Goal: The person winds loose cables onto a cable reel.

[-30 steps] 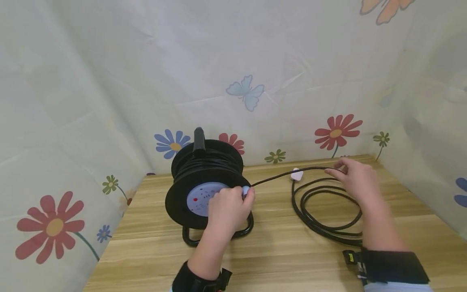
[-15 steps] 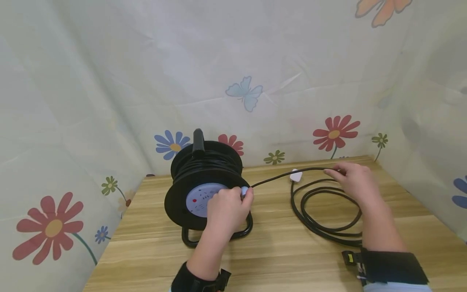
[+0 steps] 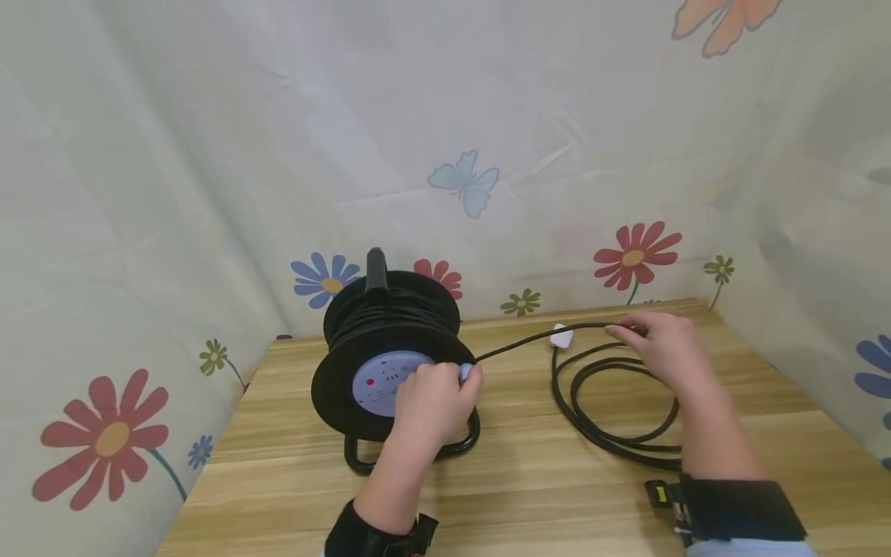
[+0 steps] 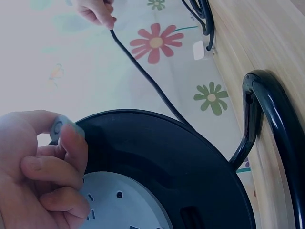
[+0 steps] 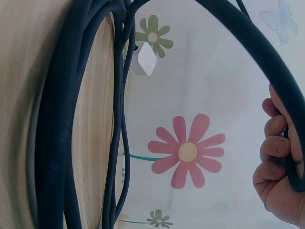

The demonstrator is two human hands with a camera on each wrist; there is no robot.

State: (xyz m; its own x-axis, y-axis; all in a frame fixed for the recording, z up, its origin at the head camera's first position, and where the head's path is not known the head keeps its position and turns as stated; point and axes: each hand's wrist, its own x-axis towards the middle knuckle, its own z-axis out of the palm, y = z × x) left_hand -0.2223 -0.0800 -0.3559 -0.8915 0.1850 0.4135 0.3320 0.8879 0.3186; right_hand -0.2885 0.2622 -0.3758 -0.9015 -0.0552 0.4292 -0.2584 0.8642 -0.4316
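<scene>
A black cable reel (image 3: pixel 334 398) with a pale blue socket panel (image 3: pixel 376 383) stands on the wooden table, left of centre in the head view. My left hand (image 3: pixel 431 402) pinches the light blue crank knob (image 4: pixel 71 125) near the rim of the reel's front disc. From the reel, black cable (image 3: pixel 515 349) runs taut to the right, up to my right hand (image 3: pixel 668 352), which holds it between thumb and fingers above the table. Loose loops of the same cable (image 3: pixel 592 435) lie below that hand. The right wrist view shows the cable passing through the curled fingers.
A white plug (image 3: pixel 561 336) at the cable's end lies behind the loops. The reel's black tube stand (image 3: pixel 466 444) rests on the wooden table (image 3: pixel 543 495). Flower-printed sheeting (image 3: pixel 529 232) walls off the back and both sides.
My right hand has shifted slightly left toward the reel, still holding the cable. The knob, with my left hand on it, sits a touch lower. The head view has drifted a little.
</scene>
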